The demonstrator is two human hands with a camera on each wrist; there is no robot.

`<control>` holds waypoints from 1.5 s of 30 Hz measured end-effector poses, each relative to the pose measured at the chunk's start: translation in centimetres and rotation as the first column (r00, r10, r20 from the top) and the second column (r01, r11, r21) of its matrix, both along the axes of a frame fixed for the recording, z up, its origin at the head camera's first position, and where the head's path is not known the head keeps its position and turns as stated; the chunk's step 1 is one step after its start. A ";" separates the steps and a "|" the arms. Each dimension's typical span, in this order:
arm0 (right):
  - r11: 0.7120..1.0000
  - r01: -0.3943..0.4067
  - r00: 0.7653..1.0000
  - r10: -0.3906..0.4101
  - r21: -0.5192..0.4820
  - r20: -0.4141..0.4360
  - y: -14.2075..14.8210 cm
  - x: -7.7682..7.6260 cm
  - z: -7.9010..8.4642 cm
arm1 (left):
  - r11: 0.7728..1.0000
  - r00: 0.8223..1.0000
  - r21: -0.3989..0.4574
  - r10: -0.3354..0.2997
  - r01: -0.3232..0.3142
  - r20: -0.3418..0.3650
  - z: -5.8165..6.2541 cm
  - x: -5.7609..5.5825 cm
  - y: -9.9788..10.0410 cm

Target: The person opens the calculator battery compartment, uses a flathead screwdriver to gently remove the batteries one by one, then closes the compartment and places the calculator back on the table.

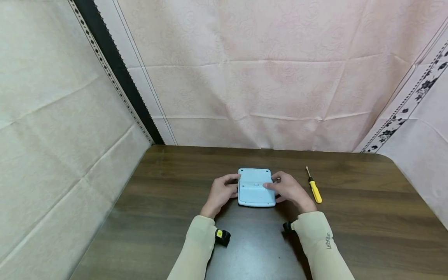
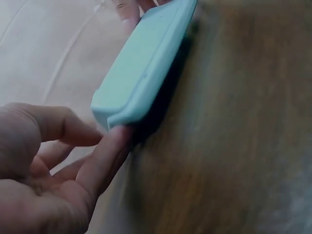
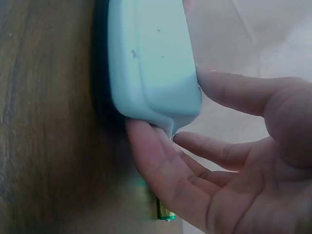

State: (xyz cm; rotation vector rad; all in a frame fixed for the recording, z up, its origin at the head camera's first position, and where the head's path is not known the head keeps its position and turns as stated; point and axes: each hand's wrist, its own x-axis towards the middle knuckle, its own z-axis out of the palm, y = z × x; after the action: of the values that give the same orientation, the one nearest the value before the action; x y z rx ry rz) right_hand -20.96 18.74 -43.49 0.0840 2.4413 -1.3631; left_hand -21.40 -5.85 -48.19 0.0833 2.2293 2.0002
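Observation:
A light blue calculator [image 1: 256,195] lies back side up on the table, with a raised part and a small latch mark in its middle. My left hand [image 1: 221,191] holds its left edge; in the left wrist view, bent fingers [image 2: 100,161] touch a corner. On the opposite side my right hand [image 1: 288,189] grips the right edge, its thumb over the back. Fingertips press the calculator's lower rim [image 3: 141,105] in the right wrist view. Past those fingers shows part of a green and gold battery [image 3: 166,212]. The calculator's keys face down, hidden.
A screwdriver [image 1: 315,190] with a yellow handle lies right of my right hand, its tip pointing away. The brown wooden table [image 1: 168,217] ends at a pale cloth [image 1: 280,89] hanging behind it. Another cloth [image 1: 52,155] hangs at the left.

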 end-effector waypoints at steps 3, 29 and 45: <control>1.000 0.001 1.000 -0.001 -0.010 -0.019 0.3 0.0 0.0 | 0.999 0.999 0.023 -0.046 0.045 0.016 0.1 0.0 -0.2; 0.988 0.068 0.991 -0.082 -0.140 -0.101 1.5 -0.4 0.4 | 0.986 0.988 0.072 -0.150 0.152 -0.040 0.8 -0.2 -0.7; 0.982 -0.015 0.984 -0.018 -0.186 -0.179 2.4 -0.8 0.0 | 0.993 0.991 -0.037 -0.113 0.111 -0.075 0.9 -0.1 -0.8</control>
State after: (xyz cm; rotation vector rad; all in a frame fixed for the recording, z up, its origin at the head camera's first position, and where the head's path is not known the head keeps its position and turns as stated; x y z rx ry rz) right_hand -21.74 21.16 -43.51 -0.0874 2.4408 -1.6586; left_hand -21.53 -6.64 -47.25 0.2799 2.2481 1.9329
